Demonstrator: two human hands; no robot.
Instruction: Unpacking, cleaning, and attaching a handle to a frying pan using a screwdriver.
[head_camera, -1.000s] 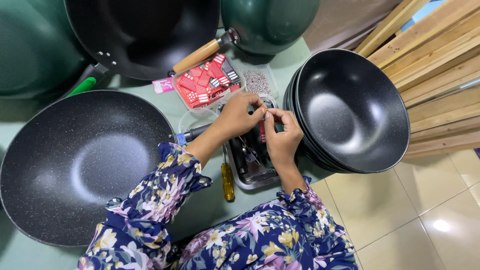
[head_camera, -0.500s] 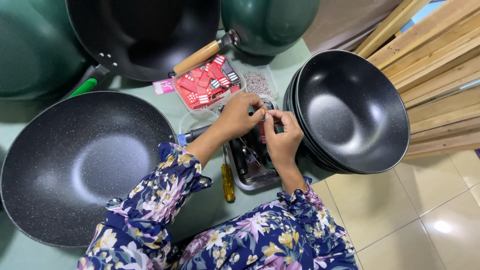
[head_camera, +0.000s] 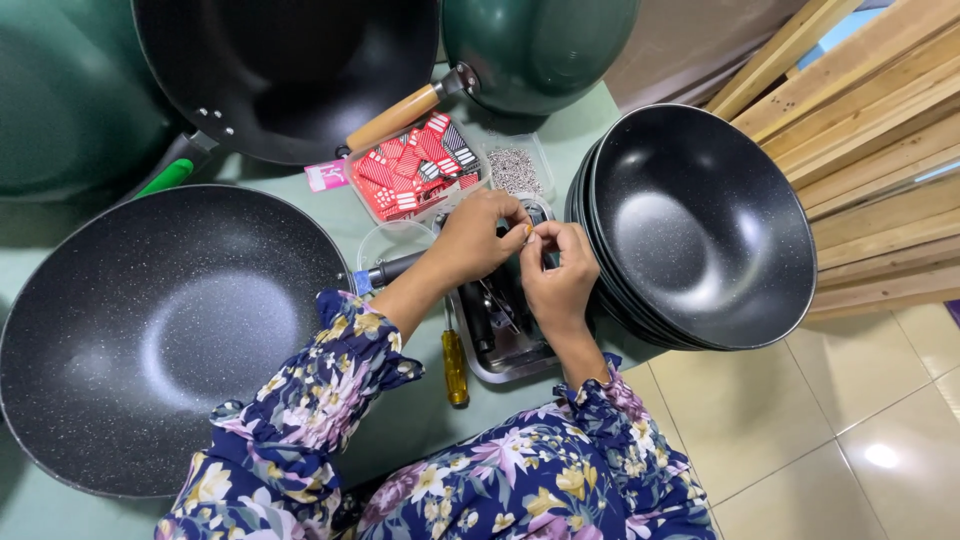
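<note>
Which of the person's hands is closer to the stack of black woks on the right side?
Right. The right hand is just beside the stack of black woks, near its rim. The left hand sits farther away, on the other side of the right hand, above the metal tray.

Lower left, a wok shows a matt, speckled black coating. Centre, a shiny metal tray; upper centre, a smooth wooden handle; right, rough wooden slats.

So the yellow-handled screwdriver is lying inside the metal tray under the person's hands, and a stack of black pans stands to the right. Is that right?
Not quite. The head view shows the yellow-handled screwdriver lying on the table, just outside the metal tray, at its left edge. The stack of black pans does stand to the right.
</note>
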